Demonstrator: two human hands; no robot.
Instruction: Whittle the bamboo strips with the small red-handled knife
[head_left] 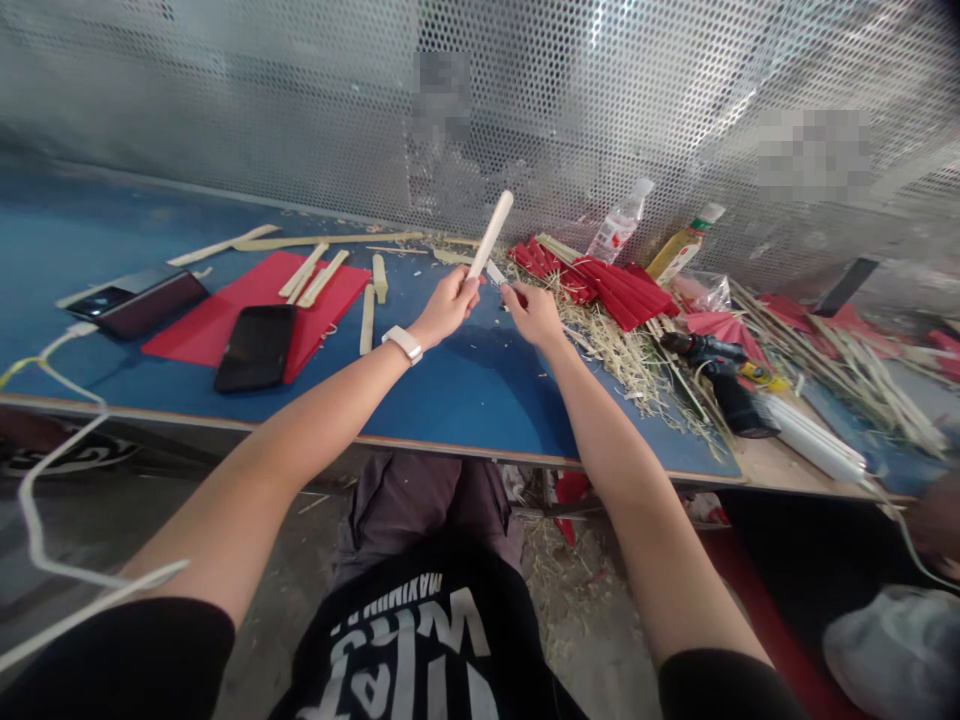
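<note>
My left hand is closed round a pale wooden stick that points up and to the right above the blue table. My right hand is closed on a small blade whose tip rests against the lower part of the stick. A white watch sits on my left wrist. Pale shavings lie on the table just right of my right hand.
A red sheet at the left carries a black phone and several wooden slats. A second phone with a white cable lies further left. Red folded fans, two bottles, a power drill and bamboo strips lie at the right. Perforated metal stands behind.
</note>
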